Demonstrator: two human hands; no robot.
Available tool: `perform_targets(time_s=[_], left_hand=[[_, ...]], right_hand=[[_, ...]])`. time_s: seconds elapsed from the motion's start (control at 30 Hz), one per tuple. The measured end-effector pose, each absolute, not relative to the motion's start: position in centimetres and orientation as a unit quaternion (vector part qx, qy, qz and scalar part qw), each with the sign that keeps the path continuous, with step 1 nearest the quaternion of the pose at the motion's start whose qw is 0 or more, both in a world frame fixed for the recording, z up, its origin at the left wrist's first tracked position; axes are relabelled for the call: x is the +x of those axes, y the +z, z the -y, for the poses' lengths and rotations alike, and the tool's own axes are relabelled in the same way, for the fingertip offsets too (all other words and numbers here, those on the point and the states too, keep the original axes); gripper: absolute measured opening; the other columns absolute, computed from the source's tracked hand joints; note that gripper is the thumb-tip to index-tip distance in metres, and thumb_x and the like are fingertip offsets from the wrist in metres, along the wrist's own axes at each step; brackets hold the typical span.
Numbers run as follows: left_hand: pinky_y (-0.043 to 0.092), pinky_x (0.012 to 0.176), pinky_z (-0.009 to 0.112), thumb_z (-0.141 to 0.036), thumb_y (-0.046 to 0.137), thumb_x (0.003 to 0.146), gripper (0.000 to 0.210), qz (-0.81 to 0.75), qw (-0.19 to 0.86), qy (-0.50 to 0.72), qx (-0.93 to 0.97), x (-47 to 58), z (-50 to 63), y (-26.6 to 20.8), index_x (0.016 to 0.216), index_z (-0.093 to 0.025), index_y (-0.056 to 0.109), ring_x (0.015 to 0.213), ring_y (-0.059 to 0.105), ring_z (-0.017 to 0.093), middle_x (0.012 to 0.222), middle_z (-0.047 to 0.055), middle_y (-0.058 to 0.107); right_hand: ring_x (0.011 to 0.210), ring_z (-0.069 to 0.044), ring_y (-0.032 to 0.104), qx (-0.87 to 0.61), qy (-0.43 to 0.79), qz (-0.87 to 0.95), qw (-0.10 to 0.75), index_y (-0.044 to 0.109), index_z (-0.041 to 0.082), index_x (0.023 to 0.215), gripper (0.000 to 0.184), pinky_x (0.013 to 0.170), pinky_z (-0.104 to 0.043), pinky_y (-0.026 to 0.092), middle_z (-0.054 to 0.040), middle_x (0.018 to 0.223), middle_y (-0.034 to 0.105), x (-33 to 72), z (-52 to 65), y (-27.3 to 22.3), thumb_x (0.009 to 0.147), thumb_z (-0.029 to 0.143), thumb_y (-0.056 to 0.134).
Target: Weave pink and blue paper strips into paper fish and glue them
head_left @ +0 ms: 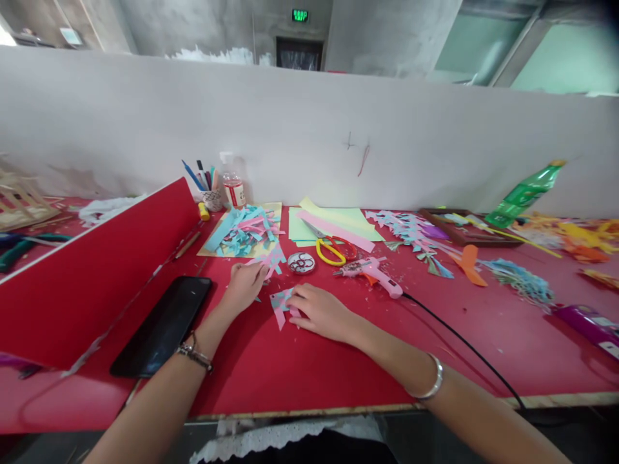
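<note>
Bending the fingers of the left hand point(245, 283) inward, nearly together, at a small bunch of pink and blue paper strips point(275, 258) on the near right side of a heap of cuttings point(244, 229); cannot tell whether pinched or only touched. Lowering the right hand point(322, 312) over the red worktop point(271, 380), fingers slightly parted across a small blue-and-pink paper piece point(280, 303) with strips pointing toward the near edge; cannot tell whether gripped or merely covered.

Wearing a dark bracelet point(194, 354) on the left wrist and a silver bangle point(435, 380) on the right forearm. Having a round patterned disc point(301, 262) just beyond the gap between the hands, and farther back pale green sheets point(300, 232) with a long pink strip point(365, 241) and yellow-and-red-handled scissors point(325, 240) across them. Having also a pink glue gun point(382, 277) to the right, with a black cord point(454, 328) trailing to the near edge, and fringed paper point(411, 232) behind. Leaving a black phone point(162, 325) flat beside the left forearm, next to a tilted red board point(97, 270).
</note>
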State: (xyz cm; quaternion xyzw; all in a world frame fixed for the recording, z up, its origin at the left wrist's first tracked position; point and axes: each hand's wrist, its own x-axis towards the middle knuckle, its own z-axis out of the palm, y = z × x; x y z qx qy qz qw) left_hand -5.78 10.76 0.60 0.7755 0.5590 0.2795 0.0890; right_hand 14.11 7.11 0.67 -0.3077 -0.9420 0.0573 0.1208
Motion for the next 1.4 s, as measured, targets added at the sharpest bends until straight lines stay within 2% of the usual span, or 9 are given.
perform_targets(time_s=[0.17, 0.3, 0.53, 0.67, 0.77, 0.9, 1.07, 1.2, 1.4], left_hand=[[0.031, 0.052, 0.024, -0.033, 0.023, 0.087, 0.038, -0.582, 0.079, 0.341, 0.734, -6.4, -11.0, 0.6, 0.059, -0.018, 0.043, 0.047, 0.045, 0.011, 0.049, -0.002, 0.048], [0.029, 0.047, 0.023, -0.035, 0.021, 0.088, 0.037, -0.59, 0.061, 0.383, 0.708, -6.8, -11.1, 0.5, 0.061, -0.019, 0.04, 0.044, 0.042, 0.011, 0.048, -0.003, 0.044], [0.036, 0.064, 0.027, -0.03, 0.023, 0.088, 0.038, -0.55, 0.013, 0.379, 0.744, -6.2, -9.3, 2.7, 0.058, -0.018, 0.042, 0.051, 0.046, 0.012, 0.049, -0.002, 0.046], [0.039, 0.071, 0.027, -0.03, 0.035, 0.085, 0.024, -0.578, -0.009, 0.298, 0.76, -6.2, -9.9, 3.1, 0.086, -0.017, 0.054, 0.07, 0.056, 0.014, 0.081, 0.004, 0.061], [0.04, 0.077, 0.03, -0.036, 0.046, 0.079, 0.035, -0.627, -0.036, 0.151, 0.763, -6.7, -11.3, 2.5, 0.108, -0.017, 0.05, 0.094, 0.055, 0.021, 0.109, 0.011, 0.055], [0.042, 0.075, 0.034, -0.042, 0.053, 0.072, 0.033, -0.63, -0.035, 0.083, 0.771, -7.4, -12.5, 1.6, 0.091, -0.016, 0.059, 0.092, 0.056, 0.027, 0.098, 0.013, 0.059], [0.043, 0.068, 0.03, -0.027, 0.05, 0.075, 0.018, -0.614, -0.031, 0.057, 0.786, -7.6, -12.7, 1.9, 0.079, -0.015, 0.063, 0.081, 0.06, 0.024, 0.088, 0.013, 0.062], [0.042, 0.063, 0.034, -0.023, 0.042, 0.078, 0.025, -0.626, -0.033, 0.063, 0.776, -7.6, -12.5, 2.8, 0.066, -0.011, 0.061, 0.073, 0.061, 0.028, 0.074, 0.017, 0.062], [0.042, 0.067, 0.036, -0.025, 0.031, 0.084, 0.034, -0.627, -0.02, 0.153, 0.763, -6.6, -11.6, 4.1, 0.071, -0.011, 0.059, 0.073, 0.061, 0.026, 0.074, 0.015, 0.063]], right_hand=[[0.088, -0.018, 0.049, -0.325, 0.043, 0.935, 0.133, 0.052, 0.019, 0.113, 0.033, 0.076, -0.029, 0.04, -0.0069, 0.094, 0.053, 11.9, -7.1, 0.3, 0.082, 0.03, 0.05], [0.089, -0.019, 0.049, -0.345, 0.072, 0.923, 0.153, 0.055, 0.017, 0.105, 0.028, 0.076, -0.03, 0.039, -0.0082, 0.093, 0.052, 10.7, -7.5, 0.5, 0.08, 0.029, 0.052], [0.088, -0.015, 0.054, -0.418, 0.331, 0.765, 0.363, 0.055, 0.017, 0.095, 0.025, 0.081, -0.03, 0.04, -0.0056, 0.092, 0.059, 10.3, -9.5, 1.7, 0.086, 0.032, 0.037], [0.087, -0.014, 0.056, -0.427, 0.365, 0.738, 0.373, 0.054, 0.017, 0.095, 0.021, 0.077, -0.027, 0.043, -0.0048, 0.093, 0.061, 10.2, -10.2, 1.7, 0.083, 0.027, 0.04], [0.086, -0.013, 0.056, -0.427, 0.371, 0.728, 0.387, 0.055, 0.017, 0.09, 0.017, 0.078, -0.028, 0.042, -0.004, 0.092, 0.061, 10.6, -10.3, 1.6, 0.078, 0.024, 0.044], [0.087, -0.013, 0.055, -0.418, 0.37, 0.728, 0.398, 0.056, 0.018, 0.087, 0.016, 0.081, -0.029, 0.041, -0.0027, 0.09, 0.061, 12.0, -10.0, 1.6, 0.076, 0.022, 0.045], [0.092, -0.014, 0.054, -0.425, 0.367, 0.723, 0.403, 0.056, 0.017, 0.082, 0.014, 0.084, -0.031, 0.039, -0.0038, 0.093, 0.06, 14.4, -9.4, 2.3, 0.075, 0.02, 0.045], [0.089, -0.015, 0.055, -0.429, 0.372, 0.722, 0.396, 0.056, 0.017, 0.079, 0.012, 0.082, -0.032, 0.04, -0.0038, 0.089, 0.06, 16.3, -8.5, 2.9, 0.076, 0.021, 0.045], [0.068, -0.012, 0.056, -0.4, 0.44, 0.719, 0.361, 0.055, 0.017, 0.082, 0.013, 0.07, -0.028, 0.045, -0.0004, 0.07, 0.058, 17.7, -6.8, 3.1, 0.078, 0.025, 0.045]])
